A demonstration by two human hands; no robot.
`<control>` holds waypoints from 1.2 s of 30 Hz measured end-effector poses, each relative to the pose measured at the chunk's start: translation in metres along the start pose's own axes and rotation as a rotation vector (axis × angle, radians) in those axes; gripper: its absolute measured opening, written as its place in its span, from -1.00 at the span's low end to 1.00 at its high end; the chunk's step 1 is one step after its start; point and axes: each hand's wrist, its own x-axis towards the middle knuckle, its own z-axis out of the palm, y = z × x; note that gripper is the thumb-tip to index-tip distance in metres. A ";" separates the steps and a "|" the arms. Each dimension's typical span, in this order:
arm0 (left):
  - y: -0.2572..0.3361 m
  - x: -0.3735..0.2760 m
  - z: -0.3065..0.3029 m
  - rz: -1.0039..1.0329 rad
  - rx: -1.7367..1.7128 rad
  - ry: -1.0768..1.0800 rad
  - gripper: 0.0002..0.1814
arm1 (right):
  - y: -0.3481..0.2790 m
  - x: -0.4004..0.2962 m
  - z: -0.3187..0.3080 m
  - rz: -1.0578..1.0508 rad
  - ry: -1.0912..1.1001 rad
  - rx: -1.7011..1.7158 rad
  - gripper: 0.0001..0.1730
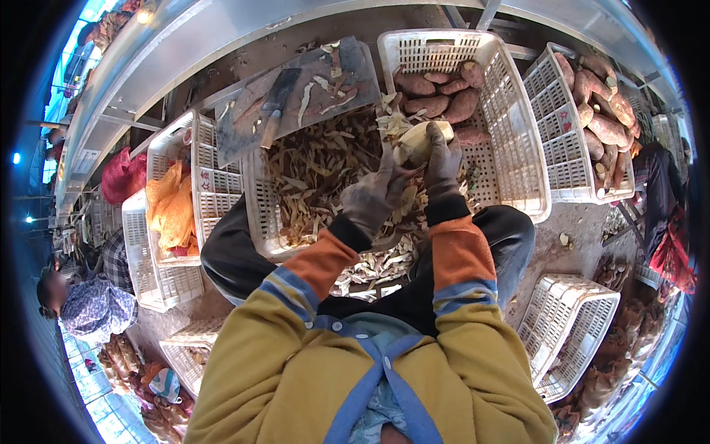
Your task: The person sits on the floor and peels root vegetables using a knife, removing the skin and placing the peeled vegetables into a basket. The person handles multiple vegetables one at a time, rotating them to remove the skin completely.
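My gloved left hand is at the lower left of a partly peeled sweet potato, with its fingers raised near the tuber; whether it holds a tool is hidden. My gloved right hand grips the pale tuber from its right side. A thin strip of peel hangs between the hands. Below them lies a plastic crate full of peelings. Unpeeled sweet potatoes lie in the white crate ahead on the right.
A cleaver and peel scraps lie on a board at the upper left. Another crate of sweet potatoes stands at right, stacked crates with orange mesh bags at left. A person is at far left.
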 end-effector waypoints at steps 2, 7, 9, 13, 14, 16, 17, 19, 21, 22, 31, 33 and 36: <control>-0.002 -0.019 -0.012 -0.052 0.037 -0.050 -0.43 | -0.001 0.004 -0.007 0.006 0.062 -0.046 -0.56; -0.026 -0.063 -0.049 -0.221 0.111 -0.165 -0.40 | -0.024 -0.009 0.009 -0.023 0.014 -0.048 -0.59; -0.014 -0.054 -0.051 -0.244 -0.005 -0.127 -0.38 | -0.024 -0.009 0.006 -0.018 -0.047 -0.042 -0.59; 0.011 0.006 -0.018 -0.104 -0.034 -0.027 -0.39 | -0.020 -0.009 0.015 0.032 -0.094 0.114 -0.53; 0.004 0.005 -0.015 -0.026 0.020 0.055 -0.40 | -0.017 -0.011 0.023 0.041 -0.078 0.108 -0.54; -0.003 -0.015 -0.023 -0.179 0.040 -0.238 -0.41 | -0.015 -0.006 0.013 0.032 0.012 0.072 -0.55; -0.008 -0.028 -0.033 -0.253 0.057 -0.383 -0.42 | -0.013 -0.004 0.011 0.005 -0.004 0.065 -0.56; -0.017 -0.049 -0.052 -0.189 0.103 -0.392 -0.42 | -0.012 -0.003 0.010 -0.053 -0.036 0.060 -0.60; -0.023 -0.064 -0.057 -0.290 0.189 -0.370 -0.43 | -0.012 0.000 0.014 -0.039 0.003 0.042 -0.60; -0.014 -0.055 -0.059 -0.289 0.113 -0.323 -0.43 | -0.011 0.000 0.013 -0.030 0.027 0.025 -0.60; -0.015 -0.033 -0.014 -0.136 0.106 -0.185 -0.39 | -0.013 -0.002 0.025 -0.039 0.099 -0.152 -0.59; -0.025 -0.053 -0.032 -0.177 0.080 -0.138 -0.40 | -0.012 0.000 0.022 -0.079 0.133 -0.212 -0.57; -0.034 -0.061 -0.043 -0.099 0.040 -0.012 -0.40 | -0.018 -0.002 0.031 -0.093 0.183 -0.297 -0.52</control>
